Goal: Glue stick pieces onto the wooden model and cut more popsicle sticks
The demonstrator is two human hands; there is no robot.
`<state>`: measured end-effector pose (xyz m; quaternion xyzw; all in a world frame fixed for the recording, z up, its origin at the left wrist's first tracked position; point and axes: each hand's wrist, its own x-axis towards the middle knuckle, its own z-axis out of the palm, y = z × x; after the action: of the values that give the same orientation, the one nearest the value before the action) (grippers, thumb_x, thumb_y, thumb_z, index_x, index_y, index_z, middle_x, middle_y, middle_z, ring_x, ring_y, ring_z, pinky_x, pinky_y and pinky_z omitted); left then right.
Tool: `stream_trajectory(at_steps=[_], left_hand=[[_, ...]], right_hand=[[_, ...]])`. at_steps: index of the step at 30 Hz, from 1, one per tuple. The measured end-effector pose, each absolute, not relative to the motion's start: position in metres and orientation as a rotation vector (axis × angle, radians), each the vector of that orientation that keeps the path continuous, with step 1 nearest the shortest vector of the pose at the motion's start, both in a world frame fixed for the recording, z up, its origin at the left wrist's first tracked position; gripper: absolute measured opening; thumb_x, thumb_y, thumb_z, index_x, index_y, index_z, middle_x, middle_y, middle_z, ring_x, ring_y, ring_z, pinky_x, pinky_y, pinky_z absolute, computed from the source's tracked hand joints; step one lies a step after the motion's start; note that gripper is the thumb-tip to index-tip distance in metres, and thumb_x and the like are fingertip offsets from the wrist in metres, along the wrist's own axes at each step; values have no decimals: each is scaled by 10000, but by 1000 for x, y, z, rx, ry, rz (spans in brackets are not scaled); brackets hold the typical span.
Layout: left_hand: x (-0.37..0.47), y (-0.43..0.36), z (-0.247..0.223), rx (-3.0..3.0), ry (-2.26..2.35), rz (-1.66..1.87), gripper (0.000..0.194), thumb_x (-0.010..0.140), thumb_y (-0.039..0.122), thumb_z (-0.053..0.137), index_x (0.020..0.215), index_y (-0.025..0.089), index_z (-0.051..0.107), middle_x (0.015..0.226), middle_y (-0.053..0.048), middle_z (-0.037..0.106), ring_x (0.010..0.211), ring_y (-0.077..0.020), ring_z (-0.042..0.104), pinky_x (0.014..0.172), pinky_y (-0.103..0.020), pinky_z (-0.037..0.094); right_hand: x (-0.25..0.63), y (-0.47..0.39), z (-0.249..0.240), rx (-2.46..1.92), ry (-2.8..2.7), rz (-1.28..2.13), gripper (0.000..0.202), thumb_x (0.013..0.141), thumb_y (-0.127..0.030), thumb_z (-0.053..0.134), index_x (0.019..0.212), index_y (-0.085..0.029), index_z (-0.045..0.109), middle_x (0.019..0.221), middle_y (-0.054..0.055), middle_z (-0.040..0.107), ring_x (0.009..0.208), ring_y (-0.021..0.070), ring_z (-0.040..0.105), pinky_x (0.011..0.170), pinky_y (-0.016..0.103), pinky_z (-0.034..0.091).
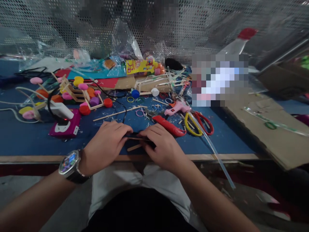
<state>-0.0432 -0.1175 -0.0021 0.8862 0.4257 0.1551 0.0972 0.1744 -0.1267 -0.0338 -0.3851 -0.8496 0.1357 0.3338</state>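
My left hand (106, 143), with a watch (70, 162) on its wrist, is closed at the table's front edge. Its fingertips pinch one end of a thin wooden stick (135, 139). The other end runs into the closed fingers of my right hand (161, 143). Something dark shows just behind this stick, too shadowed to make out. A flat craft stick (134, 148) lies below, its right end hidden by my right hand. Close beyond my right hand are red-handled pliers (169, 125), a pink glue gun (177, 108) with a long clear glue stick (217, 156), and scissors (193, 124).
At the left stand a purple power socket (66, 125) with a white plug, and stick models with coloured caps (83, 96). A long thin stick (118, 113) lies beyond my hands. Cardboard (267, 129) covers the right side. Plastic bags and a yellow packet (140, 66) line the back.
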Motion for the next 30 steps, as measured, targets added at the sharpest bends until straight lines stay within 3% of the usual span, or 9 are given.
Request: stream_trajectory(at_steps=[6,18,22,26,30], left_hand=[[-44,-120,-7,2601,1237,530,151,993,161,512,1033,207,649,967,-31,737,903,-225,655,834,-396,458],[-47,-132,-10,2529,1184,552,204,984,168,529,1085,213,701,1042,-46,731,979,-232,628,868,-427,469],[-46,-132,-14,2546,1203,553,205,995,164,531,1033,210,727,986,-42,711,926,-220,601,832,-415,453],[-47,-134,-14,2560,1252,545,204,996,168,533,1023,205,731,981,-48,706,920,-221,587,820,-414,436],[-50,-137,-12,2580,1318,546,190,1015,232,546,996,205,733,953,-40,709,891,-222,584,790,-410,413]], right_hand=[[174,-129,-33,-946,-2220,315,151,957,-116,586,931,-166,727,907,72,756,859,213,611,801,377,539],[173,-133,-34,-942,-2249,324,229,963,-83,542,964,-162,757,919,78,732,833,190,619,772,337,549],[172,-137,-35,-936,-2295,255,235,972,-106,536,1009,-182,755,985,78,730,896,201,589,805,364,506],[173,-145,-32,-953,-2390,123,188,977,-174,579,943,-232,755,1052,42,742,978,223,552,832,404,424],[179,-152,-32,-969,-2364,118,177,978,-170,590,912,-226,744,1033,28,759,982,223,536,862,409,420]])
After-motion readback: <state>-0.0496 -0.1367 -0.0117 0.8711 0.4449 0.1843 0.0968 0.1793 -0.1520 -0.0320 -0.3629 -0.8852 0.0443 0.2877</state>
